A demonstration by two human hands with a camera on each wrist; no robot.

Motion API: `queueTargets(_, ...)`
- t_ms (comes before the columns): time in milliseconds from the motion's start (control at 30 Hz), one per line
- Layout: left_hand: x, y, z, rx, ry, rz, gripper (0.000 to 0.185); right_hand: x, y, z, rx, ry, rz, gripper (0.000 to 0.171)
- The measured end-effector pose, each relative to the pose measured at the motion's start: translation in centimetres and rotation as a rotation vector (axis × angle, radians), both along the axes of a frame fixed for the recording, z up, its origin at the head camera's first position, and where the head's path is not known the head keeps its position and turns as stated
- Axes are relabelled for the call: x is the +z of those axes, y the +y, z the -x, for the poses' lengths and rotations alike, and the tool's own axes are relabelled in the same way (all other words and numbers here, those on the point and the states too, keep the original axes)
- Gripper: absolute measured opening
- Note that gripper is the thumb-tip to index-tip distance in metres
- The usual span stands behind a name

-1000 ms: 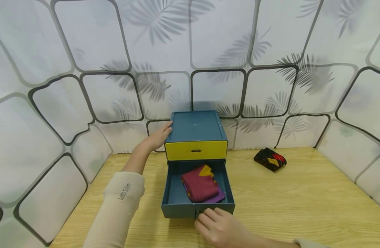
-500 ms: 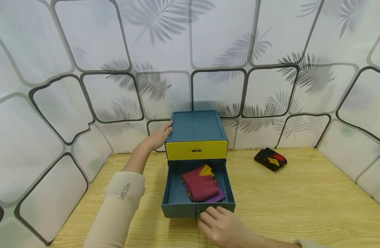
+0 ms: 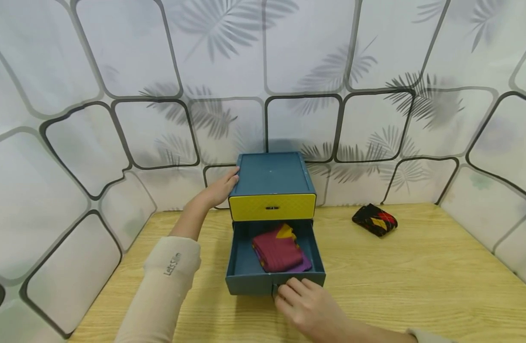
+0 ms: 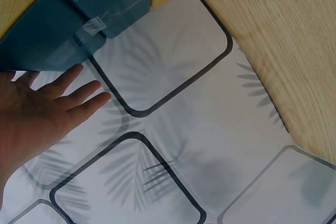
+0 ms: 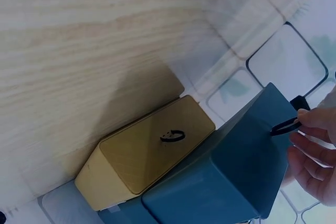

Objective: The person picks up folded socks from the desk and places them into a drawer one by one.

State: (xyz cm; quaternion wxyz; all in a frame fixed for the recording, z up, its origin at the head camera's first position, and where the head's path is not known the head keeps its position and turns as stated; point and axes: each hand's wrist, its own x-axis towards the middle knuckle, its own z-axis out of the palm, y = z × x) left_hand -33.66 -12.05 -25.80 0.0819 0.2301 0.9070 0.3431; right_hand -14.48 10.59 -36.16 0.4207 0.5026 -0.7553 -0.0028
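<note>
Teal plastic forms the lower drawer [image 3: 275,281] of a small two-drawer storage box [image 3: 271,174], and this drawer stands pulled out toward the person on the light wood-grain counter [image 3: 417,281]. Inside it lies a folded maroon sock with a yellow patch [image 3: 277,250] on top of a purple piece of cloth [image 3: 305,264]. The right hand [image 3: 308,307] is at the drawer's front wall, its fingers [image 5: 315,119] pinching the small dark pull tab [image 5: 286,126] at the centre of that wall. Directly above, the yellow-fronted upper drawer [image 3: 272,206] is closed, with its own small dark pull [image 5: 172,136] at the middle of its face. The left hand [image 3: 220,188] rests against the left side of the box near its top edge, fingers [image 4: 79,95] straight and spread, gripping nothing. A beige sleeve with printed lettering [image 3: 170,267] covers the left forearm. On the counter to the right, well apart from the box, lies a folded black sock with a red and yellow diamond pattern [image 3: 374,219]. White panels with dark rounded outlines and grey leaf prints [image 3: 117,62] enclose the counter at the back and both sides.
</note>
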Motion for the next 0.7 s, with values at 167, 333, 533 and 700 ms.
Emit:
queueTargets(167, 0.0, 0.0, 0.1, 0.001, 0.002, 0.004, 0.051, 0.2, -0.1, 0.9, -0.058, -0.026, 0.010, 0.057)
queueTargets(333, 0.0, 0.1, 0.1, 0.009, 0.002, 0.008, 0.051, 0.1, -0.3, 2.2, -0.101, -0.026, 0.032, 0.058)
queueTargets(533, 0.0, 0.1, 0.1, 0.014, -0.004, 0.009, 0.051, -0.2, -0.3, 3.9, -0.150, -0.015, 0.040, 0.056)
queueTargets(700, 0.1, 0.0, 0.0, 0.015, -0.016, 0.012, 0.051, -0.2, -0.2, 5.3, -0.183, -0.032, 0.029, 0.040)
